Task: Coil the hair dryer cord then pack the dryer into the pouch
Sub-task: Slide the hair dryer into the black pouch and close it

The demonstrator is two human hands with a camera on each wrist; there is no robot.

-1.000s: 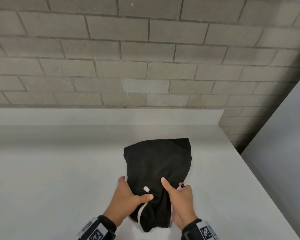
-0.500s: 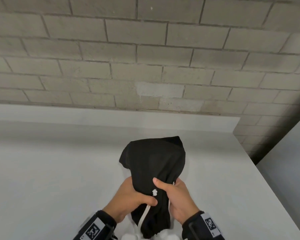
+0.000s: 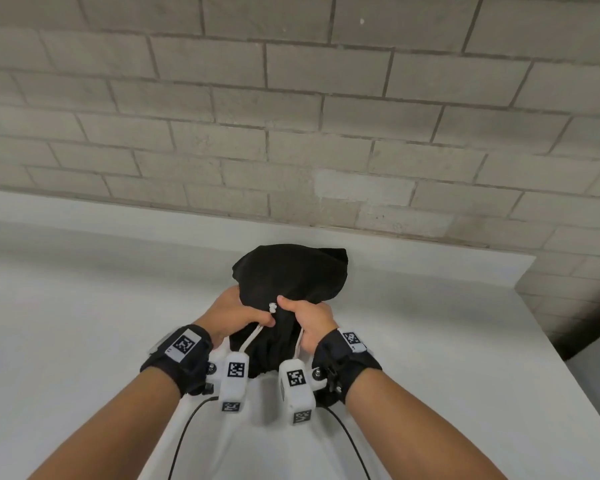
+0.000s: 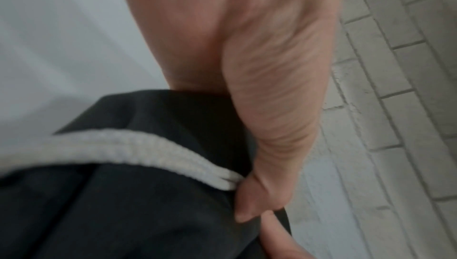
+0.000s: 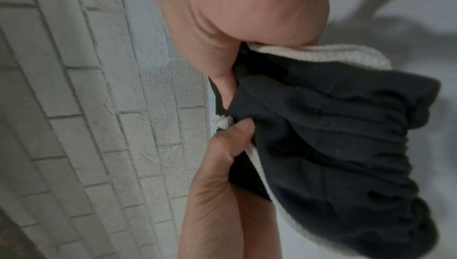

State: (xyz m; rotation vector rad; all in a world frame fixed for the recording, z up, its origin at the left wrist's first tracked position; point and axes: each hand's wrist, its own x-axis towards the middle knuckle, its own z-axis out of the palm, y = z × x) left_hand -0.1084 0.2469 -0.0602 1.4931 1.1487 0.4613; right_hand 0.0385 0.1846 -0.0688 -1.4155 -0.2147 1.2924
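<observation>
The black cloth pouch (image 3: pixel 291 278) rests bulging on the white table (image 3: pixel 84 323), its gathered neck pointing towards me. No hair dryer or cord shows; the pouch hides whatever is inside. My left hand (image 3: pixel 238 315) grips the neck from the left, thumb pinching fabric beside a white drawstring knot (image 3: pixel 272 308). My right hand (image 3: pixel 309 318) grips the neck from the right. White drawstrings (image 3: pixel 252 339) run out from under both hands. The right wrist view shows the bunched pouch mouth (image 5: pixel 346 146) and drawstring (image 5: pixel 309 54). In the left wrist view a drawstring (image 4: pixel 123 149) crosses the pouch (image 4: pixel 123 214).
A grey brick wall (image 3: pixel 291 133) rises straight behind the table. The table's right edge (image 3: pixel 568 368) drops to a dark gap. White wrist-camera mounts (image 3: pixel 236 379) with black cables hang under both wrists.
Both hands have closed in around the pouch neck, which is now bunched tighter. The pouch body has drawn up into a rounder bulge, with more drawstring showing on my side.
</observation>
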